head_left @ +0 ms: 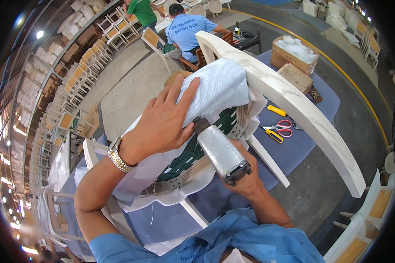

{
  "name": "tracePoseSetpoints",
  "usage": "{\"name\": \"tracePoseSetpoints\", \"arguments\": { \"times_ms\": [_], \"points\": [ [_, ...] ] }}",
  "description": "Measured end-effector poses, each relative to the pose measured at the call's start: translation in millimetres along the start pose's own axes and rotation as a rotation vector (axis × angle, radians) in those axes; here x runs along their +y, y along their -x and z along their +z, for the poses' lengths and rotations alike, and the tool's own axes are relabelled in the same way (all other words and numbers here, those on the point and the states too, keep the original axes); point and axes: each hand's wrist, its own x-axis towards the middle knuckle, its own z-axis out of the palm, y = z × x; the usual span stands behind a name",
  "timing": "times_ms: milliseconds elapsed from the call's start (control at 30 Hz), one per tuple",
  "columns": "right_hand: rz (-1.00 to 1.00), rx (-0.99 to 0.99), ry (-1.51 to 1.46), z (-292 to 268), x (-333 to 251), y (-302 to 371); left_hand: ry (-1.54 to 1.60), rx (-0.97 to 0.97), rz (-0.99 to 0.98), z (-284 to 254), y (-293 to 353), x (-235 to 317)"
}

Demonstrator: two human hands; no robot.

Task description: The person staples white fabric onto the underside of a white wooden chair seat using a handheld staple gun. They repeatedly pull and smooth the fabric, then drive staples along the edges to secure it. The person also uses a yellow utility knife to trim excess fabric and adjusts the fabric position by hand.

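My left hand (160, 120) lies on pale woven fabric (217, 81) stretched over a padded chair seat, its fingers spread. A wristwatch (119, 155) is on that wrist. My right hand (248, 171) is wrapped around a silver staple gun (220, 151), its black nose against the fabric's edge beside my left thumb. Most of the handle and right fingers are hidden behind the tool's body. Dark green webbing (180, 164) shows on the seat's underside, with loose white fabric around its rim. The chair's white marble-patterned frame (294, 103) curves away to the right.
A blue-grey covered table (303, 144) is beneath the chair. On it lie red-handled scissors (281, 128), yellow-handled tools (274, 136) and an open carton (294, 55) with white stuffing. A person in blue (191, 33) sits ahead; rows of chairs (77, 83) line the left.
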Motion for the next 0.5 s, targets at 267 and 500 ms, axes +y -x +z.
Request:
{"name": "tracePoseSetpoints", "arguments": {
  "times_ms": [267,500],
  "points": [
    [0.095,0.087,0.023,5.1,-11.1,-1.1,-0.109,0.038,0.013,3.8,10.2,11.2],
    [0.169,0.226,0.006,8.2,26.9,8.8,0.561,-0.042,0.295,-36.4,44.3,14.5]
  ]
}}
